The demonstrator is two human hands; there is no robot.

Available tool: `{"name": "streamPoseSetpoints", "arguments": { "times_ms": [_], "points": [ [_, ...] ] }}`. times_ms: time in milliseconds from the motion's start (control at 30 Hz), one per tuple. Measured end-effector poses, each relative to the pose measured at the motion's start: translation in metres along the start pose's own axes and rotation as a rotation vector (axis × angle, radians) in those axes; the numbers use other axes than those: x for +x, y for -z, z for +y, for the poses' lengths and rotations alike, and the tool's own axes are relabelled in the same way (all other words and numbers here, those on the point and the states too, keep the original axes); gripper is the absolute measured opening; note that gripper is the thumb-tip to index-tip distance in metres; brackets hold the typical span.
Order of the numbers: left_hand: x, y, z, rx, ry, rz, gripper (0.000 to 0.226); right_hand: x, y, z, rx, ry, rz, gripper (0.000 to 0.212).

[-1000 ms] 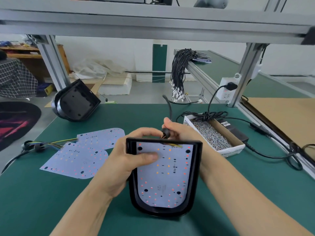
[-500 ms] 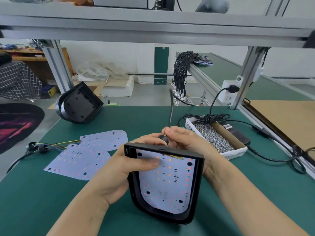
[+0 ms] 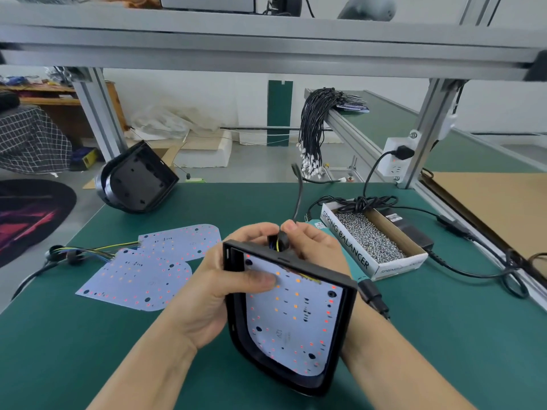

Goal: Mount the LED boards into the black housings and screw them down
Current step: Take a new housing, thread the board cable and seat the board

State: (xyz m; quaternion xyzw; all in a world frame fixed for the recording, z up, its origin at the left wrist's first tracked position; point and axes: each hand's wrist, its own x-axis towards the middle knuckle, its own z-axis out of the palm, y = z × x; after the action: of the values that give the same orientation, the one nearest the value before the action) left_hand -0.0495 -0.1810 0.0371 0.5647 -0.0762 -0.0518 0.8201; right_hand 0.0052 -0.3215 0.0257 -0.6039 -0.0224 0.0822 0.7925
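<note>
**Inspector:** Where is the work piece?

**Assistant:** A black housing is held tilted above the near middle of the green tabletop, open face toward the camera. A white LED board lies inside it, dotted red and orange.

**Inspector:** Hands?

**Assistant:** The left hand grasps the housing's left wall, thumb pressed onto the board near its upper left corner. The right hand is behind the housing's top edge, fingertips pinching a black grommet with a yellow wire running through it. A black cable rises from that grommet.

**Inspector:** Other stock?

**Assistant:** Two loose boards lie flat, overlapping, left of the hands, with coloured wires trailing toward the left edge. A second housing stands tipped at the far left corner, open face showing.

**Inspector:** Fasteners and tools?

**Assistant:** A cardboard box marked SPRING BALANCER sits toward the right edge, filled with screws. A teal tool lies just beside the box, largely hidden by the right hand and the housing; its type cannot be confirmed. A black power adapter lies beyond the box, its cord looping near the right edge.
</note>
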Motion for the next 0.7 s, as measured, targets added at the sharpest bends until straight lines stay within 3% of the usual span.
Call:
{"name": "streamPoseSetpoints", "arguments": {
  "times_ms": [100,300,433,700],
  "points": [
    [0.002,-0.002,0.001,0.010,-0.007,-0.052,0.076,-0.001,-0.003,-0.003,-0.009,0.065,0.003,0.033],
    [0.006,-0.001,0.001,-0.067,0.037,-0.194,0.065,0.007,-0.003,-0.011,0.026,0.084,0.017,0.037],
    [0.009,-0.003,0.001,0.002,-0.043,-0.187,0.074,0.011,-0.001,-0.013,-0.003,0.072,0.000,0.030],
    [0.012,-0.002,0.004,0.098,-0.115,-0.148,0.065,0.010,-0.002,-0.013,0.013,0.073,-0.021,0.025]
  ]
}}
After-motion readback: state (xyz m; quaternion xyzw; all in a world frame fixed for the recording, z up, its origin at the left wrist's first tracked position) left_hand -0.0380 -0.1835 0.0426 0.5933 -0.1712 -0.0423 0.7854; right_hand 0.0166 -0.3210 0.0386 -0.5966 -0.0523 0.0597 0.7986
